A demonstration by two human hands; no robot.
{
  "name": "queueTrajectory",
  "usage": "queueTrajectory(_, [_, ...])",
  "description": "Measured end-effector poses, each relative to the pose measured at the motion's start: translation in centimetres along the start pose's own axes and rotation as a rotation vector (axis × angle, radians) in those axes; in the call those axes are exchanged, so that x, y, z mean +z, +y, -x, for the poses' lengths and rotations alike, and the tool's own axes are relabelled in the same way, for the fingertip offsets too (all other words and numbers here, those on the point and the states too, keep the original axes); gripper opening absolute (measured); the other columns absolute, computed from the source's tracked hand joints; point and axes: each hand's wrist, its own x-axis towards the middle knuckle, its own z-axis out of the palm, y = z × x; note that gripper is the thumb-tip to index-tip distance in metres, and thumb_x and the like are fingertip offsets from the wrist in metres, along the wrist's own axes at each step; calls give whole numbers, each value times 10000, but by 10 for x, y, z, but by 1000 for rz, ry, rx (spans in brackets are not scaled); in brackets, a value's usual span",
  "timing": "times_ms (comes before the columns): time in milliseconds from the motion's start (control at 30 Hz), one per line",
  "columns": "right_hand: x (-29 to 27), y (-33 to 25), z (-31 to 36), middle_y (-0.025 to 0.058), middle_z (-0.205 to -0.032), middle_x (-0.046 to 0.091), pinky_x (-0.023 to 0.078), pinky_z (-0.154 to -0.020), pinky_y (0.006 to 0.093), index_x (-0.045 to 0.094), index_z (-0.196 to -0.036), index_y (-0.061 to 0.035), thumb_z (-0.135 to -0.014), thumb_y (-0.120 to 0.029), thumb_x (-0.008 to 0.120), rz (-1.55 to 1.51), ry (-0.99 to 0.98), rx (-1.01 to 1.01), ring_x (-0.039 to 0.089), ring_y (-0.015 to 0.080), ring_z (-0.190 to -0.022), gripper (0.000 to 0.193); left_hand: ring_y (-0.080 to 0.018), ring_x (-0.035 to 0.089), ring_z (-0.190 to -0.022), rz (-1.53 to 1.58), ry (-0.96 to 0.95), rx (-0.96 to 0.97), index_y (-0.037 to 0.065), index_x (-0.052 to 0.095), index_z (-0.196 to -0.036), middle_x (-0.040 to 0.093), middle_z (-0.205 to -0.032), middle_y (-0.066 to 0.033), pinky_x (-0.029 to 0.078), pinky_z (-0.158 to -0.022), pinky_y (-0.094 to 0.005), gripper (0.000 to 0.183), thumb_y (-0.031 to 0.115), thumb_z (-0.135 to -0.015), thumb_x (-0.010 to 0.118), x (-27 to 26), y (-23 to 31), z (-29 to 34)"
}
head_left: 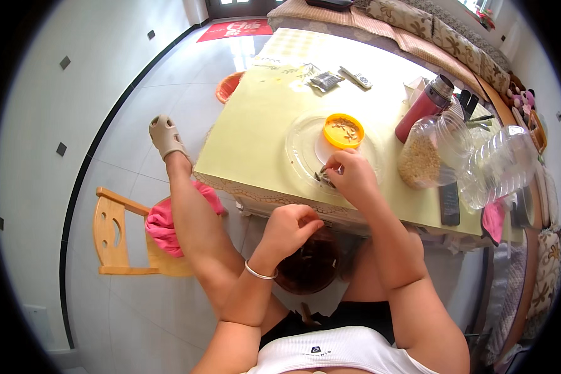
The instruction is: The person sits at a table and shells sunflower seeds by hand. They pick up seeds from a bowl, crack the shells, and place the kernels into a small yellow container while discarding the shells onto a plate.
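Note:
My right hand (350,176) is over the near part of a clear round plate (297,146), its fingertips pinched together beside a few small dark, seed-like pieces (321,176). What it holds, if anything, is hidden. On the same plate stands a round yellow lid or shallow dish (328,132) with small tan pieces inside. My left hand (291,229) is closed, thumb against fingers, just off the table's near edge and above a dark brown round bin (306,271). Anything between those fingers is too small to make out. A bangle circles my left wrist.
On the pale yellow table (249,131), a red thermos (422,107), a clear jar of tan grains (421,163) and a clear plastic container (502,163) stand right. A remote (356,77) and dark packet (325,81) lie farther back. A wooden chair (123,232) holds pink cloth.

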Motion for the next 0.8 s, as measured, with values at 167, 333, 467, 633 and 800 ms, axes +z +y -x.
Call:
queueTrajectory(167, [-8,-19,14,30,-775,658,493,-637,262,660,-873,-1,-822,-47,701,-622,-129,109,597,96,-694,80,-174,696,-730,265,338,25,-32,700,-1018,716,-829,-134,544,-666,-273,186,7,-837,698,0,8,4])
queueTrajectory(333, [3,-35,32,13,-796,662,484,-634,208,652,-888,16,-861,-40,669,-829,-346,161,589,39,-720,65,-161,705,-833,147,601,338,-24,707,-1104,728,-879,-113,568,-755,-253,269,-76,-842,671,2,17,2])
queueTrajectory(467, [23,-26,34,23,-815,668,504,-678,225,656,-900,35,-872,-41,665,-791,-277,65,603,60,-744,82,-222,719,-796,-88,647,455,12,698,-1136,723,-879,-152,564,-714,-296,334,-57,-809,701,2,3,0])
queueTrajectory(633, [27,-39,39,32,-803,674,502,-673,231,664,-879,38,-848,-34,684,-870,-202,143,606,66,-740,81,-244,713,-763,-171,732,350,14,705,-1083,718,-863,-152,561,-691,-313,294,-36,-794,728,4,11,4])
queueTrajectory(800, [26,-43,41,55,-773,669,498,-644,252,672,-853,34,-834,-38,692,-647,-146,39,604,86,-696,77,-270,700,-726,-326,786,414,22,706,-968,710,-836,-139,557,-641,-332,185,-11,-789,739,5,4,2])
